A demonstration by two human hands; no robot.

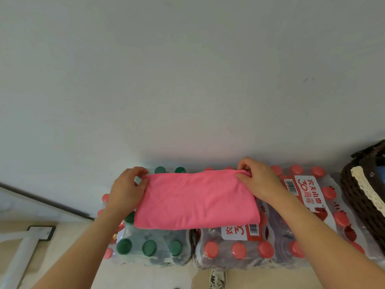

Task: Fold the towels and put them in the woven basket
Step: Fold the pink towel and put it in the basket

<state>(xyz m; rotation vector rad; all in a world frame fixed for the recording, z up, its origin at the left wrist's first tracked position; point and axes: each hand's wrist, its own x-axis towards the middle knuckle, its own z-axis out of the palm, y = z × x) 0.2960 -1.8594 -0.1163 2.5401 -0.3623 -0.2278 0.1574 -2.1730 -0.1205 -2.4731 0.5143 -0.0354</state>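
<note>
**A:** Where do we find the towel (195, 201)?

**B:** We see it, pink and folded, lying flat across the tops of shrink-wrapped packs of bottles (239, 249). Some caps are green and some red. Its near edge is thick and rounded, and its far edge runs along the side nearest the wall (187, 80).

**A:** How do we read the hands?

**B:** The left hand (127, 188) pinches the far left corner between thumb and fingers. The right hand (258, 180) pinches the far right corner, where the cloth bunches under the curled fingers. Both forearms reach in from the bottom of the view, one on each side of the towel.

**A:** And the basket (358, 195)?

**B:** We note it at the right edge, dark brown and woven, partly cut off by the frame. A cream lace strip (362, 186) lies along its rim. It stands well apart from the towel, beyond the right hand. We cannot tell whether it rests on the packs or beside them, nor what it holds.

**A:** Anything below?

**B:** A shoe (217, 278) shows on the floor in front of the packs.
</note>
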